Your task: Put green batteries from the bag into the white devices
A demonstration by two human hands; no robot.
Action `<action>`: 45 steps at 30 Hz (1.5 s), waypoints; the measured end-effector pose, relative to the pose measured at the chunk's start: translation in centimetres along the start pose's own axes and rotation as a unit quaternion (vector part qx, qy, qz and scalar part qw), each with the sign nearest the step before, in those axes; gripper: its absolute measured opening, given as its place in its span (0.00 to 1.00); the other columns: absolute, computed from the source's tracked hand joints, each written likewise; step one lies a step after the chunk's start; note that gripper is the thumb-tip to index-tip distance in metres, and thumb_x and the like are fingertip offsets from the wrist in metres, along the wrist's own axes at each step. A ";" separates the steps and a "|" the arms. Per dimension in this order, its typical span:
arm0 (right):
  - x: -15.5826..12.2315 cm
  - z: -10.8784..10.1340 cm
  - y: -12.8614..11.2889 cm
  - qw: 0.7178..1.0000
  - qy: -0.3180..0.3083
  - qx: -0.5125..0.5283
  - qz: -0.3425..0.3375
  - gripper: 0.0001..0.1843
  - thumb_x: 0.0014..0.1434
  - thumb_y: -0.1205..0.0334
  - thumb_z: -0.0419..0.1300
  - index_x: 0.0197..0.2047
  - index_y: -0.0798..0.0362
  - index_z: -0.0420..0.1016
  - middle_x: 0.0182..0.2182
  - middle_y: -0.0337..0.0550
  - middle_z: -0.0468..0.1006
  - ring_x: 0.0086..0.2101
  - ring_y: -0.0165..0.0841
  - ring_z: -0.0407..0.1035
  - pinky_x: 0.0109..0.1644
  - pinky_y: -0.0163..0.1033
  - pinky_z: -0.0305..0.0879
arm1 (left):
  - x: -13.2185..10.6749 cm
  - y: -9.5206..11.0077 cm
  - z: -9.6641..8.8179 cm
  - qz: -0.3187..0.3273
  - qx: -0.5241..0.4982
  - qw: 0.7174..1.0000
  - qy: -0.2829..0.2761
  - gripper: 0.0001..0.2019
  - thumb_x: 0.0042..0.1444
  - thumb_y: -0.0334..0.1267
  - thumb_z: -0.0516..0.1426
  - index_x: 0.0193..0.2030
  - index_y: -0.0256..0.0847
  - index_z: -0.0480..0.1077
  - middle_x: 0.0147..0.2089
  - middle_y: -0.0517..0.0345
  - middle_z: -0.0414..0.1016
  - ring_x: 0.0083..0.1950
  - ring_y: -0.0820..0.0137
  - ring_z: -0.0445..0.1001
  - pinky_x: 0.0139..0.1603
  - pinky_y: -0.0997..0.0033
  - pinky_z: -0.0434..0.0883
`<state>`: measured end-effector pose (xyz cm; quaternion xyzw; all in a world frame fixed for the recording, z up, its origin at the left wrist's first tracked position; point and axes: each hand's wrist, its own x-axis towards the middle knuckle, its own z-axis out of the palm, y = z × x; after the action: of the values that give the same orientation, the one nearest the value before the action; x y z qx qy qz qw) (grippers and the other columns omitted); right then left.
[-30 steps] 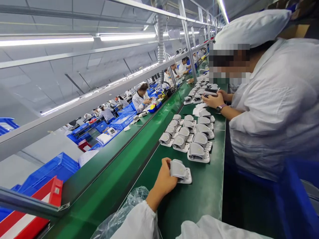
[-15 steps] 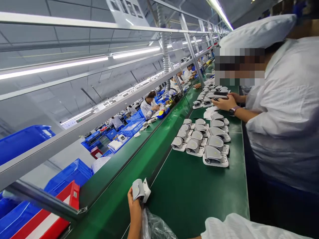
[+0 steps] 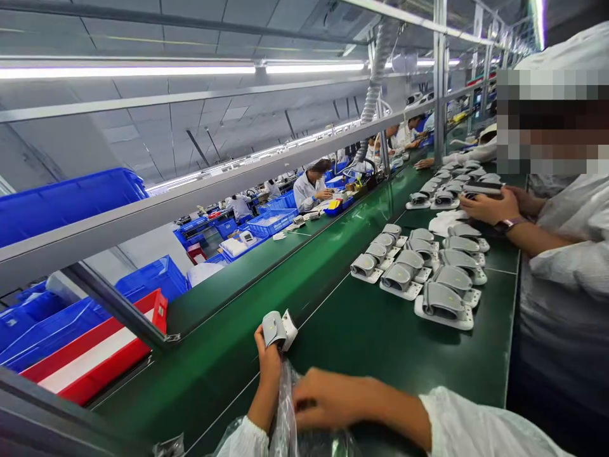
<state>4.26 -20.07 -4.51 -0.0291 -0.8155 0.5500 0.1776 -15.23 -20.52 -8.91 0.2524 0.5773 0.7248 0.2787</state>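
Note:
My left hand (image 3: 267, 368) is closed around what looks like a wrist blood pressure monitor, a white unit with a curled grey cuff (image 3: 274, 329). It holds this up over the green bench, near the white line. Below it hangs a clear plastic bag (image 3: 284, 406), crumpled against my left wrist. My right hand (image 3: 328, 397) is at the bag's right side, fingers bent onto the film; its fingertips are partly hidden and slightly blurred. Several similar monitors (image 3: 447, 298) stand in rows on the bench (image 3: 375, 336) to the right, cuffs curled on top.
A co-worker in a white coat (image 3: 566, 241) stands at the right, holding a similar unit (image 3: 483, 188). Red tray (image 3: 118, 343) and blue bins (image 3: 157, 279) lie at the left. A metal post (image 3: 114, 304) slants beside them. More people work farther back.
My right hand has come in from the lower right to the plastic bag. My left hand still holds the monitor. The view has turned to the left.

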 end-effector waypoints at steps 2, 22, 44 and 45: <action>0.6 -1.6 1.4 0.998 0.066 0.006 -0.004 0.14 0.63 0.49 0.66 0.35 0.52 0.82 0.32 0.40 0.79 0.32 0.31 0.71 0.38 0.35 0.66 | -0.3 -0.1 0.1 0.028 0.017 0.999 -0.027 0.32 0.45 0.46 0.67 0.56 0.46 0.63 0.51 0.55 0.76 0.48 0.66 0.77 0.47 0.70 0.73; 0.7 -7.0 5.8 0.936 0.342 -0.001 0.084 0.20 0.68 0.49 0.58 0.46 0.56 0.83 0.42 0.47 0.85 0.42 0.38 0.76 0.46 0.41 0.67 | -0.8 0.0 0.9 0.036 0.073 0.974 -0.209 0.32 0.50 0.44 0.69 0.62 0.41 0.69 0.62 0.41 0.77 0.60 0.58 0.78 0.56 0.64 0.73; 0.8 -5.4 5.6 0.948 0.281 -0.118 0.091 0.04 0.62 0.66 0.68 0.34 0.53 0.85 0.33 0.41 0.81 0.31 0.30 0.69 0.39 0.36 0.62 | -1.0 0.1 1.4 0.089 0.111 0.974 -0.175 0.32 0.44 0.46 0.74 0.54 0.39 0.70 0.54 0.43 0.78 0.51 0.60 0.79 0.52 0.65 0.74; 0.7 -5.4 5.6 0.949 0.280 -0.116 0.092 0.04 0.62 0.66 0.68 0.35 0.53 0.85 0.33 0.41 0.81 0.31 0.30 0.69 0.39 0.36 0.62 | -1.0 0.1 1.4 0.090 0.111 0.974 -0.174 0.32 0.44 0.46 0.74 0.54 0.39 0.70 0.53 0.43 0.78 0.51 0.60 0.79 0.52 0.65 0.74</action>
<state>4.49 -12.92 -7.58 -0.2769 -0.7850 0.4355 0.3426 -13.60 -20.26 -8.53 0.4554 0.5717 0.6231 0.2784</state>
